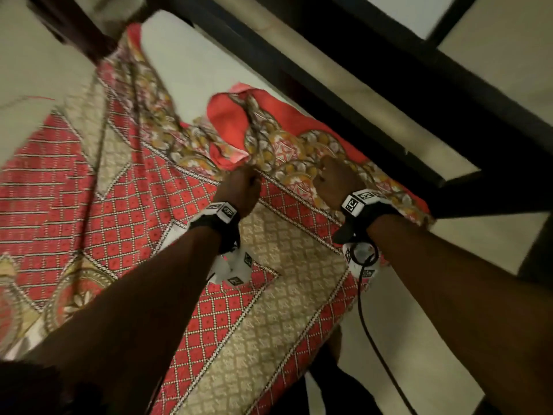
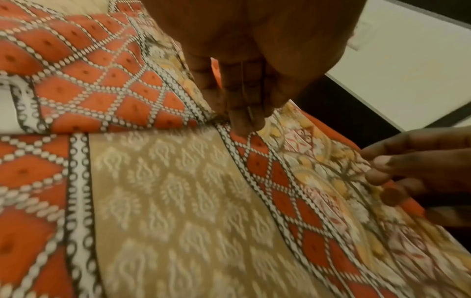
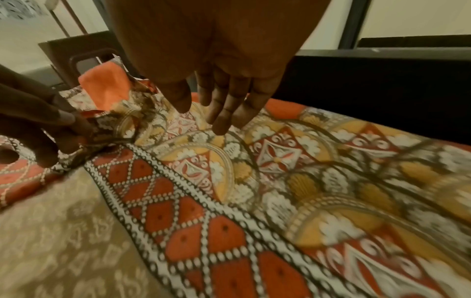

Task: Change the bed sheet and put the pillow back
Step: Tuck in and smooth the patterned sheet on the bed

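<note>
My left hand (image 1: 241, 187) sits near the middle of the head view, fingers and thumb pinching a bunched fold of the patterned bed sheet (image 1: 263, 310), right where the dotted border meets the floral band. The plain orange underside of the sheet is flipped up at about twelve o'clock from that pinch. At three o'clock from it, my right hand (image 1: 336, 182) lies on the floral border with its fingers (image 3: 224, 113) straight and lightly spread, tips touching the cloth, gripping nothing. The sheet lies across the pale mattress (image 1: 191, 70), which shows bare toward eleven o'clock. The dark bed frame (image 1: 389, 94) runs along at two o'clock.
</note>
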`<state>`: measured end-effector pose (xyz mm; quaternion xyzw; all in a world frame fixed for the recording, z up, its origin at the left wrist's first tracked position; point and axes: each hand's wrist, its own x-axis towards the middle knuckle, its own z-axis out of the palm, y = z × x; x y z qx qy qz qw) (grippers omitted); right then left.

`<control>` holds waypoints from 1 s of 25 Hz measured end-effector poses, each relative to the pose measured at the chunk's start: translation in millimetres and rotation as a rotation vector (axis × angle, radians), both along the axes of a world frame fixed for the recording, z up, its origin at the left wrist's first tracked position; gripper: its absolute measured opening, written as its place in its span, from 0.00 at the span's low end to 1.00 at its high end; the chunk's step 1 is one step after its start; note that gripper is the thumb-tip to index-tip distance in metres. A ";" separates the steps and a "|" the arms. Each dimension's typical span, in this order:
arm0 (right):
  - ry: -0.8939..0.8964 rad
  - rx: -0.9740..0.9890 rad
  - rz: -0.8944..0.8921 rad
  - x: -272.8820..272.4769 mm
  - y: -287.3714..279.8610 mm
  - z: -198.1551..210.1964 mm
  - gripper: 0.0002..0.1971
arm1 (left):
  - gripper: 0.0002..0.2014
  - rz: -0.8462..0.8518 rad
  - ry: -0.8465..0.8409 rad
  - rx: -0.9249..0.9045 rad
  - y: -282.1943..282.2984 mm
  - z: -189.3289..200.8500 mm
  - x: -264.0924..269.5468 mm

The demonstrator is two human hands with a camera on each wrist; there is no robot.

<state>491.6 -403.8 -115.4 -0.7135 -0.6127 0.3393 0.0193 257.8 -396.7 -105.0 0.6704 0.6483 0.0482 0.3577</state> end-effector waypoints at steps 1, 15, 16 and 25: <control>0.004 0.023 0.039 -12.8 21.0 -2.3 0.23 | 0.13 0.062 0.048 0.033 19.8 -0.1 -20.4; -0.293 0.104 0.367 -55.1 160.1 -44.8 0.19 | 0.26 0.431 0.078 -0.147 155.5 -45.2 -107.3; -0.333 0.070 0.368 -46.2 166.1 -41.6 0.20 | 0.28 0.456 0.074 -0.086 170.5 -40.1 -105.2; -0.183 0.102 0.343 -67.5 193.5 -33.1 0.26 | 0.23 0.637 -0.273 0.047 262.9 19.3 -93.9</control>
